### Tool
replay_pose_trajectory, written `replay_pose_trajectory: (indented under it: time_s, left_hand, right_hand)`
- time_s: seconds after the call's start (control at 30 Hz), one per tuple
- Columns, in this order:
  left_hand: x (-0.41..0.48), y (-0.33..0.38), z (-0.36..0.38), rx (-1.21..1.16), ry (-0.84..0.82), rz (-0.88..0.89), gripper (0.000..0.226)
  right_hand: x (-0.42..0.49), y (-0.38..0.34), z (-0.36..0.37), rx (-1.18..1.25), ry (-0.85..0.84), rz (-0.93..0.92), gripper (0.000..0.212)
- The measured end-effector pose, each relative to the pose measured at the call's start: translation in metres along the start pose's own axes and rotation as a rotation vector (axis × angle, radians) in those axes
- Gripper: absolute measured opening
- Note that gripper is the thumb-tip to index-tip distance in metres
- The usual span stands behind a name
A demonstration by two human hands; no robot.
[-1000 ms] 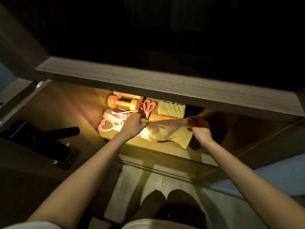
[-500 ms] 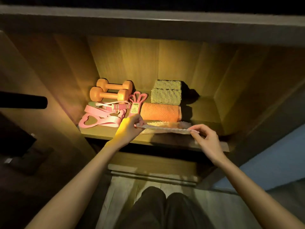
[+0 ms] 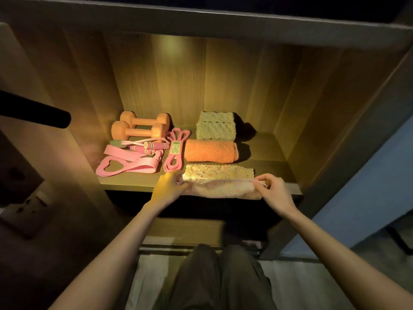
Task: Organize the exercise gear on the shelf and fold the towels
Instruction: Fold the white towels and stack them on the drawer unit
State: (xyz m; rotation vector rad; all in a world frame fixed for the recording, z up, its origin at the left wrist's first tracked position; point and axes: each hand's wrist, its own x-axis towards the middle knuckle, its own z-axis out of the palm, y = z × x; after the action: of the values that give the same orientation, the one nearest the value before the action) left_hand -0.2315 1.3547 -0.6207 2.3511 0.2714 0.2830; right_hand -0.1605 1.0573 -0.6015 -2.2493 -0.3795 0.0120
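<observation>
Both hands are pinching the spotted towel (image 3: 220, 174) at the shelf (image 3: 134, 186) front, six o'clock of the orange towel (image 3: 210, 151): left hand (image 3: 168, 189) gripping one end, right hand (image 3: 273, 193) the other; dumbbells (image 3: 139, 128) and bands at ten o'clock are looking arranged; this fold is remaining

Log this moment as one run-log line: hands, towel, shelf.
left hand: grips speckled towel | right hand: grips other end | towel: half-folded at shelf front edge

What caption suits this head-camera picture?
Both hands, left hand and right hand, fold a speckled towel at the shelf edge.
</observation>
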Motion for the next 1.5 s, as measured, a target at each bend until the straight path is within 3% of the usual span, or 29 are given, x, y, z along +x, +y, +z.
replay_pose_trajectory:
  time_s: [0.1, 0.3, 0.43, 0.53, 0.77, 0.93, 1.07, 1.1, 1.17, 1.27, 1.37, 1.5]
  left_hand:
    - [0.018, -0.002, 0.001, -0.050, -0.037, -0.043, 0.038]
    - [0.052, -0.003, 0.020, -0.005, -0.048, -0.135, 0.040]
    - [0.068, -0.010, 0.033, 0.144, -0.042, -0.159, 0.024]
    - [0.074, -0.015, 0.041, 0.288, -0.005, -0.156, 0.024]
    - [0.081, -0.012, 0.052, 0.511, 0.020, -0.127, 0.022]
    - [0.071, -0.008, 0.047, 0.551, 0.108, -0.060, 0.030]
    - [0.064, -0.013, 0.040, 0.531, 0.247, 0.197, 0.032]
    - [0.063, -0.015, 0.040, 0.546, 0.242, 0.277, 0.031]
    - [0.060, -0.017, 0.040, 0.545, 0.155, 0.386, 0.025]
    - [0.051, -0.017, 0.044, 0.496, 0.027, 0.380, 0.028]
    - [0.042, -0.015, 0.049, 0.457, 0.009, 0.288, 0.028]
    - [0.026, -0.002, 0.067, 0.401, -0.041, 0.314, 0.030]
  right_hand:
    - [0.018, -0.001, -0.003, -0.038, 0.023, 0.001, 0.017]
    - [0.064, 0.006, 0.009, -0.046, -0.086, 0.144, 0.010]
    - [0.088, 0.020, 0.023, -0.259, -0.100, 0.196, 0.019]
    - [0.099, 0.027, 0.030, -0.396, -0.117, 0.207, 0.022]
    - [0.116, 0.038, 0.043, -0.390, -0.040, 0.207, 0.019]
    - [0.111, 0.037, 0.040, -0.327, -0.031, 0.202, 0.014]
    - [0.090, 0.023, 0.031, -0.427, 0.108, 0.006, 0.009]
    - [0.081, 0.017, 0.030, -0.424, 0.061, -0.042, 0.004]
    - [0.063, 0.009, 0.034, -0.442, -0.122, -0.165, 0.017]
    - [0.047, 0.012, 0.039, -0.516, -0.326, -0.258, 0.032]
    - [0.049, 0.018, 0.033, -0.577, -0.304, -0.222, 0.033]
    - [0.055, 0.027, 0.013, -0.731, -0.275, -0.159, 0.032]
